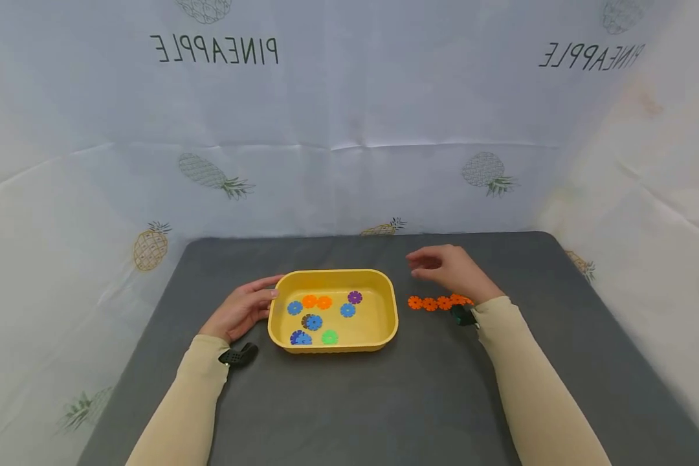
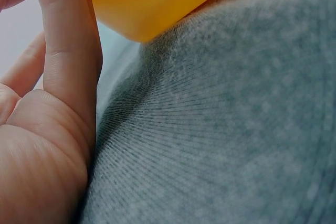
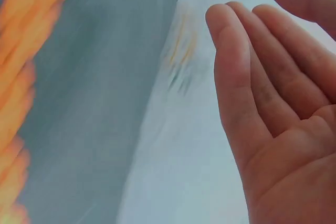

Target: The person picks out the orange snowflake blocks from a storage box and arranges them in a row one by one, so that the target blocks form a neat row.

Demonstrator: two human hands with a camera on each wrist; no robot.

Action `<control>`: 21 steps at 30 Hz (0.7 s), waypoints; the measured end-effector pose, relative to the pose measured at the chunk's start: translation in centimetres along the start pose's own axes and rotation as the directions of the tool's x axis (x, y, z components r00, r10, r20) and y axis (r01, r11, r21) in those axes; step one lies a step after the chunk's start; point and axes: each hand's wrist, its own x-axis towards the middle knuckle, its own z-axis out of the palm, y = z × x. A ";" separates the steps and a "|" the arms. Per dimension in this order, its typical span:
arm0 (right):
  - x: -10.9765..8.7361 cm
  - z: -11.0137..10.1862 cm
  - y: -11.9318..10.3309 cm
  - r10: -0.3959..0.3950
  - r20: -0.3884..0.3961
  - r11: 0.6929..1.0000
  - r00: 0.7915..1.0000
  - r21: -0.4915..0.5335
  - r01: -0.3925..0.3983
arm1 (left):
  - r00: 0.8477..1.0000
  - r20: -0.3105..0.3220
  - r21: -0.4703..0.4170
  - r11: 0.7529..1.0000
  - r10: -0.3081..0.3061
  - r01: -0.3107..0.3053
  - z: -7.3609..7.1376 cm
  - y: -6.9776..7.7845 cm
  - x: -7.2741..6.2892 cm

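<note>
At the left side of a yellow plastic tray (image 1: 332, 276), my left hand (image 1: 241, 310) holds the rim, with a fingertip over the edge. The tray's yellow wall (image 2: 152, 3) also shows beside the fingers in the left wrist view. In the tray lie several flower-shaped plastic discs: a purple disc (image 1: 355, 297), a green disc (image 1: 329, 336), orange ones (image 1: 324, 302) and blue ones (image 1: 347, 310). My right hand (image 1: 451, 266) hovers right of the tray with loosely bent fingers and nothing in it. Below it lies a chain of orange discs (image 1: 430, 303), partly hidden by the wrist.
Everything stands on a dark grey table (image 1: 349, 408). A white cloth (image 1: 349, 188) printed with pineapples hangs behind and at both sides. Dark wrist straps (image 1: 239, 355) circle both sleeves.
</note>
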 end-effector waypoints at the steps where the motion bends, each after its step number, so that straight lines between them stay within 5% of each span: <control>1: 0.7 0.5 -1.1 -0.023 0.027 1.000 0.999 -0.001 0.023 | 1.000 -0.001 -0.003 1.000 -0.002 0.002 0.1 0.0 0.1; 8: 4.6 4.6 -8.0 -0.181 0.229 0.978 0.956 -0.057 0.199 | 1.000 -0.002 -0.016 1.000 -0.001 0.001 0.1 0.2 0.1; 15: 6.7 9.5 -11.4 -0.200 0.382 0.942 0.902 -0.177 0.284 | 1.000 0.014 -0.018 1.000 0.010 -0.010 -0.2 0.2 0.2; 21: 7.2 12.8 -12.7 -0.161 0.377 0.901 0.912 -0.322 0.292 | 0.999 0.026 -0.031 0.999 0.018 -0.017 -0.4 0.2 0.2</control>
